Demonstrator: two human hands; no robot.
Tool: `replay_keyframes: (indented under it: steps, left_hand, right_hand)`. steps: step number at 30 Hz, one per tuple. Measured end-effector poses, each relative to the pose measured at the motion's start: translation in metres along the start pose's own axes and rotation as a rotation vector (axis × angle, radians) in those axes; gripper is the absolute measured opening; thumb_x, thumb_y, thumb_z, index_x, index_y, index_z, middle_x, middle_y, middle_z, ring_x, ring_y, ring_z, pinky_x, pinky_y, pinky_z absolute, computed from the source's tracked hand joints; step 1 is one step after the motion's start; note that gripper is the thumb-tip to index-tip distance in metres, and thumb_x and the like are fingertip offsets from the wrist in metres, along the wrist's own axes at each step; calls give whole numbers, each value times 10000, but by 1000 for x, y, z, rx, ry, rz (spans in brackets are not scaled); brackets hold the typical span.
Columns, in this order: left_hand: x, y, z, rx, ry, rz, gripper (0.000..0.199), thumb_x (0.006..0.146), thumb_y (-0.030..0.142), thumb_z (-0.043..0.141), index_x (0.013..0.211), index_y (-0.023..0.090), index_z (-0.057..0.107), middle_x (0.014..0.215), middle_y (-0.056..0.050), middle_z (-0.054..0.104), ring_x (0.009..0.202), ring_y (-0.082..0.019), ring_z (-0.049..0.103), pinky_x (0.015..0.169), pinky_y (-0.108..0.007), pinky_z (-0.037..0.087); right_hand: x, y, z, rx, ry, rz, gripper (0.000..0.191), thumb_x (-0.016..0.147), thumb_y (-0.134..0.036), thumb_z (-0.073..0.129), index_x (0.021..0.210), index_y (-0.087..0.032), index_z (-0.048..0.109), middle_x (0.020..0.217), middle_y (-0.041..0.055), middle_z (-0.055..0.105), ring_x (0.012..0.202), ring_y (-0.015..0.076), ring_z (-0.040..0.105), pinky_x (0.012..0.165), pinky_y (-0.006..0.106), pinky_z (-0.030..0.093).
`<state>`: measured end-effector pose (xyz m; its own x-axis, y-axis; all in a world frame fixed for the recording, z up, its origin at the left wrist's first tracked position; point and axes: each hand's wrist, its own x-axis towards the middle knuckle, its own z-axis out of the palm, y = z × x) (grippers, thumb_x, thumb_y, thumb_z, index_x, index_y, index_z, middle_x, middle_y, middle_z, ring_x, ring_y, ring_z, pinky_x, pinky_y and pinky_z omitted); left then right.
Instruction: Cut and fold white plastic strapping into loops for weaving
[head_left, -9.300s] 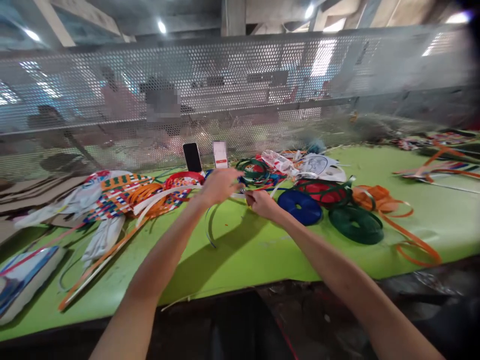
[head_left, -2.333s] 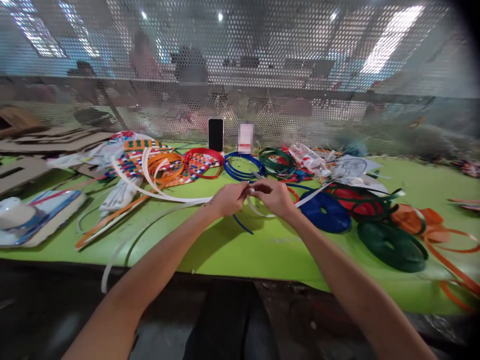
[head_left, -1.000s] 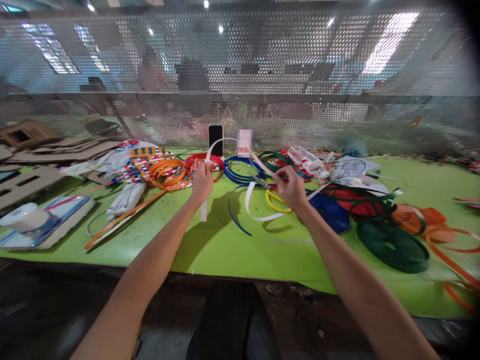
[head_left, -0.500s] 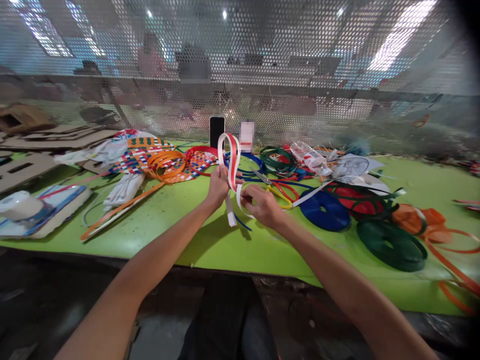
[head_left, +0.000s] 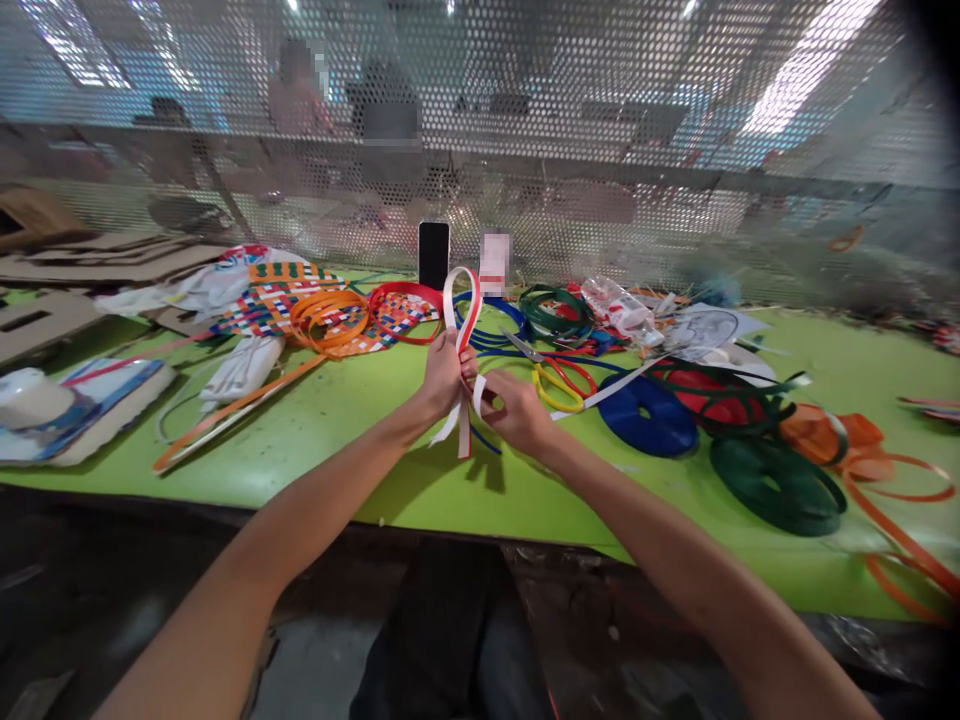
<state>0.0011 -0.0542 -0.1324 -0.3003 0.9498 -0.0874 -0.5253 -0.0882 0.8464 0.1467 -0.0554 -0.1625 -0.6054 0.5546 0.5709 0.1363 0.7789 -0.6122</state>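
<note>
A looped white and red strap (head_left: pixel 475 322) stands up out of my left hand (head_left: pixel 444 372), whose fingers are closed around the crossing of its two ends. The tails hang below the fist, one white and one edged in red. Close beside it, my right hand (head_left: pixel 515 408) pinches a white strip (head_left: pixel 480 392) that curls near the left fingers. That strip's far part seems to run right across the table, though the hand hides the join. Scissors (head_left: pixel 564 385) with red and yellow handles lie just beyond my right hand.
Coils of strapping, blue (head_left: pixel 649 412), green (head_left: pixel 778 483) and orange (head_left: pixel 330 312), lie on the green table (head_left: pixel 300 460). A phone (head_left: pixel 433 256) stands upright at the back. A woven multicoloured piece (head_left: pixel 281 290) and cardboard sheets (head_left: pixel 112 262) are at left. Behind rises a perforated screen (head_left: pixel 525 130).
The loop has turned slightly and drawn together, with its ends now crossing at my left fist. My right hand has come a little closer to the left one.
</note>
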Motion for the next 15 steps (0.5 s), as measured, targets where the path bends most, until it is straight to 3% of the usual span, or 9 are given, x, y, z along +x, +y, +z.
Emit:
replay_keyframes:
  steps: [3,5,9,12,15]
  left_hand:
    - [-1,6,0,40,-17,-30,448,1083,542,491,795,232,343,561,103,306,394,-45,284,399,-180,243]
    - [0,8,-2,88,-30,11,449,1071,546,518,794,227,367,563,97,327,400,-47,304,402,-176,253]
    - [2,4,-5,238,-125,123,384,1104,441,464,797,220,396,547,95,341,395,-53,291,409,-175,246]
    - [1,-1,-7,389,-243,142,355,1109,412,427,809,225,403,549,89,343,406,-69,289,424,-194,243]
    - [-1,-3,-12,652,-272,308,337,1093,386,461,800,224,422,590,51,422,470,-96,374,475,-229,282]
  right_hand:
    - [0,0,2,123,-40,51,29,898,-230,672,919,-250,676,869,26,700,751,181,626,725,323,525]
    - [2,1,1,232,-38,116,154,897,-283,733,1046,-258,700,996,45,744,847,202,688,788,343,561]
    - [13,5,-11,436,258,249,306,918,-472,760,1137,-276,674,1136,59,735,998,213,706,838,343,582]
    - [22,6,-28,602,419,347,441,909,-664,702,1127,-282,660,1088,51,741,974,210,713,805,339,595]
    - [26,3,-45,728,417,408,528,888,-773,644,1043,-268,673,888,34,715,857,210,713,775,359,606]
